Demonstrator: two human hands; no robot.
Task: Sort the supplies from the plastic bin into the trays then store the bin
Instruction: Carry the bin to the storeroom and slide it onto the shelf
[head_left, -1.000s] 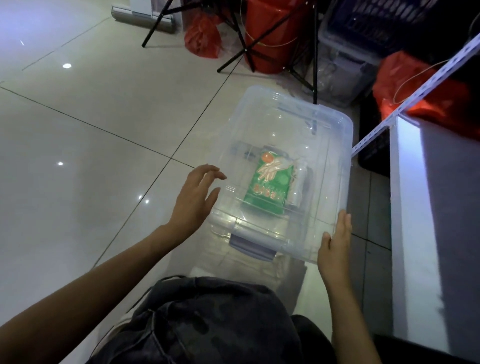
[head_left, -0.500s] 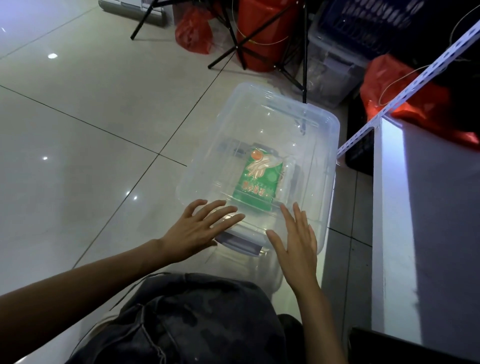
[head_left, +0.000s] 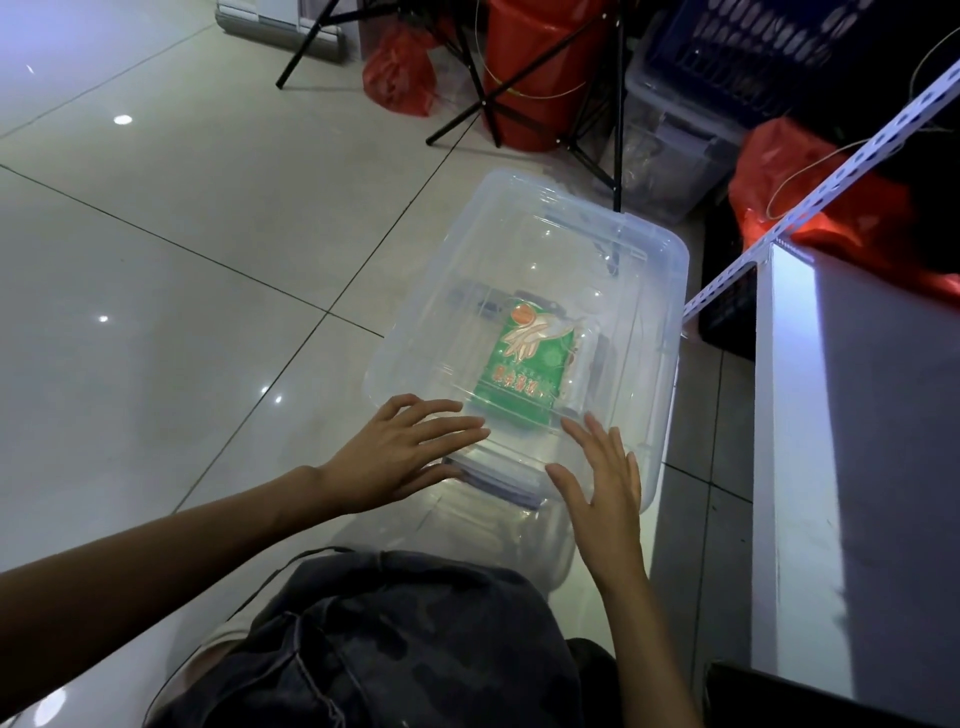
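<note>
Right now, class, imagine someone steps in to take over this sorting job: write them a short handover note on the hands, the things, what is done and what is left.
Left hand: open, fingers spread flat on the near end of the lid.
Right hand: open, also flat on the lid's near end.
Plastic bin: on the floor, lid still on, near latch between the hands.
Green packet: still inside, beside other supplies too blurred to name.
Done: nothing sorted.
Left: unlatch, lift the lid, sort into trays (none in view), store the bin.
</note>
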